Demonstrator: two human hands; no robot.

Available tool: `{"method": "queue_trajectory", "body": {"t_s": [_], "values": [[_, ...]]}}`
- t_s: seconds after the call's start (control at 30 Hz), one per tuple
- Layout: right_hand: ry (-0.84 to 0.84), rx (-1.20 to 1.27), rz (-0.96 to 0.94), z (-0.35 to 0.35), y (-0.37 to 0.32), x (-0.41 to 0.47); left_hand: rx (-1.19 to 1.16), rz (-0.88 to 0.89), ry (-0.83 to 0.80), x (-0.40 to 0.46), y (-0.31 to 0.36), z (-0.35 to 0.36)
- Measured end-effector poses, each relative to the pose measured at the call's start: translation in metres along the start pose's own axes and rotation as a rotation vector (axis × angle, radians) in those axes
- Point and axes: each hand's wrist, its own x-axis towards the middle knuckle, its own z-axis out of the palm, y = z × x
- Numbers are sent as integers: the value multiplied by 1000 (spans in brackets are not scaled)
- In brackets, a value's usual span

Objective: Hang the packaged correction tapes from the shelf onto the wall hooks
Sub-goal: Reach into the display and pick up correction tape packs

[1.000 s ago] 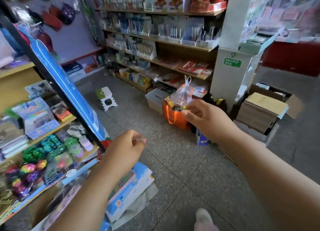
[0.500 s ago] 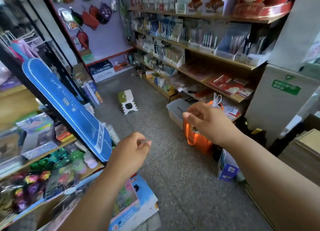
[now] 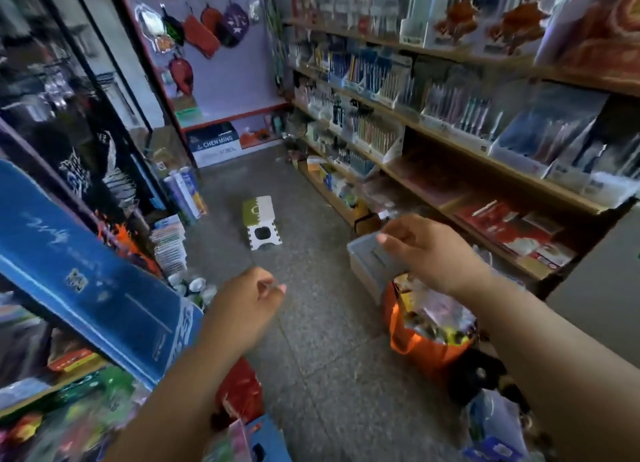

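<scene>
My left hand (image 3: 246, 305) hovers over the aisle floor, curled into a loose fist with nothing visible in it. My right hand (image 3: 427, 250) is held out farther right, above a grey bin (image 3: 363, 267), fingers loosely bent and empty. The long wooden shelf (image 3: 460, 146) on the right carries packaged stationery; the frame is blurred and I cannot pick out correction tapes. A purple hook wall (image 3: 235, 80) at the far end has pouches hanging on it, well beyond both hands.
An orange bag (image 3: 408, 343) holding a clear plastic bag of goods (image 3: 436, 316) stands under my right wrist. A small white-and-green stool (image 3: 261, 227) sits mid-aisle. A blue board (image 3: 86, 288) leans out from the left shelves, a red bag (image 3: 239, 392) below it.
The view has swung left and up the aisle toward the purple wall. My right hand has risen off the clear plastic bag; my left hand stays curled at about the same spot.
</scene>
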Motion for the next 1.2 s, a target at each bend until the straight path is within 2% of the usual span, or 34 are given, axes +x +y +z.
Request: {"method": "queue_trajectory", "body": {"t_s": [0.33, 0.77, 1.0, 1.2], "values": [[-58, 29, -60, 21, 2, 173, -48, -90, 24, 139, -3, -35], [-183, 96, -146, 48, 31, 444, -106, -303, 131, 360, 24, -45], [-286, 102, -218, 81, 13, 555, -116, -378, 177, 445, 14, -64], [-337, 121, -279, 124, -21, 639, -112, -404, 251, 521, -26, -89]]}}
